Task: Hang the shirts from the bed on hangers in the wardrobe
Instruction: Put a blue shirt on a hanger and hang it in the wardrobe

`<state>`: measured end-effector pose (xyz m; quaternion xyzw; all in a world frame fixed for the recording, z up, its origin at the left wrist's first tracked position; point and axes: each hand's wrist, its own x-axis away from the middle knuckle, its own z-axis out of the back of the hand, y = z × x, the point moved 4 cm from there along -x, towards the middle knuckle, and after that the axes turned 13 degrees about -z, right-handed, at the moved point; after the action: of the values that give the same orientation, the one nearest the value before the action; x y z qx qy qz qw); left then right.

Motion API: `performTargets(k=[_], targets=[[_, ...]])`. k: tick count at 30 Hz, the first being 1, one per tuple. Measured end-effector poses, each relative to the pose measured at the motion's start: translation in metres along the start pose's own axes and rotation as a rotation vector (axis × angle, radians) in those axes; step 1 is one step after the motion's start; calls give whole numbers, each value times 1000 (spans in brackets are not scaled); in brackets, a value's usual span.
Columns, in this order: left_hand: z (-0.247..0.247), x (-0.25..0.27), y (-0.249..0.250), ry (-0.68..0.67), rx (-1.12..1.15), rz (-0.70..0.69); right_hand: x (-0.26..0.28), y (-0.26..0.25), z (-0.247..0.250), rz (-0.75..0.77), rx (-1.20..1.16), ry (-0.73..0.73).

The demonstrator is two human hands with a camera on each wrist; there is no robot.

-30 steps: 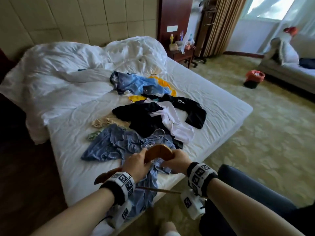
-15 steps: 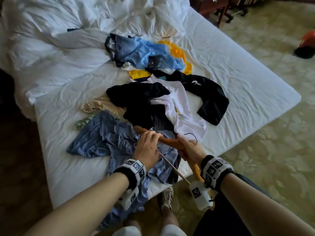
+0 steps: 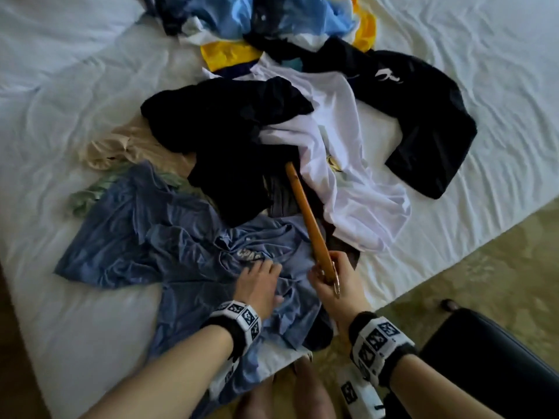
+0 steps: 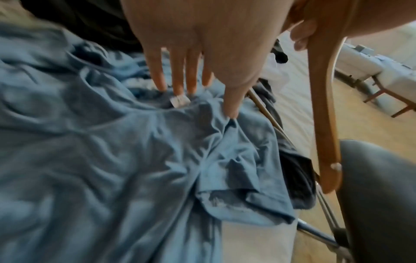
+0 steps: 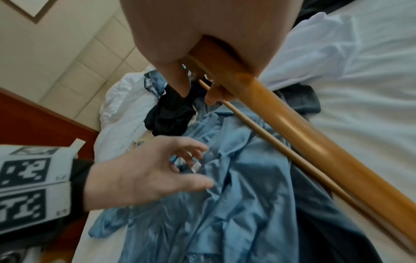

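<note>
A crumpled blue shirt (image 3: 181, 252) lies at the bed's near edge, part hanging over it. My left hand (image 3: 263, 269) rests on it with straight fingers (image 4: 157, 78) touching the cloth by the collar label (image 4: 180, 101). My right hand (image 3: 323, 273) grips a wooden hanger (image 3: 305, 213) at its middle, beside the metal hook (image 3: 336, 290). One hanger arm points away over the pile; the other arm (image 4: 324, 106) and thin crossbar (image 5: 258, 131) run back past my wrist. The left hand (image 5: 157, 169) shows open and holds nothing.
Behind the blue shirt lie a black shirt (image 3: 236, 140), a white shirt (image 3: 348, 164), a black garment with a white logo (image 3: 423, 116), a beige piece (image 3: 121, 146) and light blue and yellow clothes (image 3: 272, 19). Patterned carpet (image 3: 484, 252) and a dark seat (image 3: 484, 373) are at right.
My left hand let go of the hanger and dropped onto the blue shirt. The right hand turned the hanger so one arm points away. The view tilted down and closer.
</note>
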<state>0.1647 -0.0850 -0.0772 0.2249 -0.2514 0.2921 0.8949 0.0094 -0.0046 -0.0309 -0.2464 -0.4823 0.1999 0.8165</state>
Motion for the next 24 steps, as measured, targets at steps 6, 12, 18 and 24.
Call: performTargets(k=[6,12,18,24], targets=[[-16,-24,-7,133,69,47,-13,2,-13,33,117,-9],[32,13,-5,159,482,-62,14,-35,-17,125,211,-87],[130,70,-17,296,595,-108,57,-129,-15,235,284,-177],[241,137,-25,423,628,-190,112,-236,19,314,307,-236]])
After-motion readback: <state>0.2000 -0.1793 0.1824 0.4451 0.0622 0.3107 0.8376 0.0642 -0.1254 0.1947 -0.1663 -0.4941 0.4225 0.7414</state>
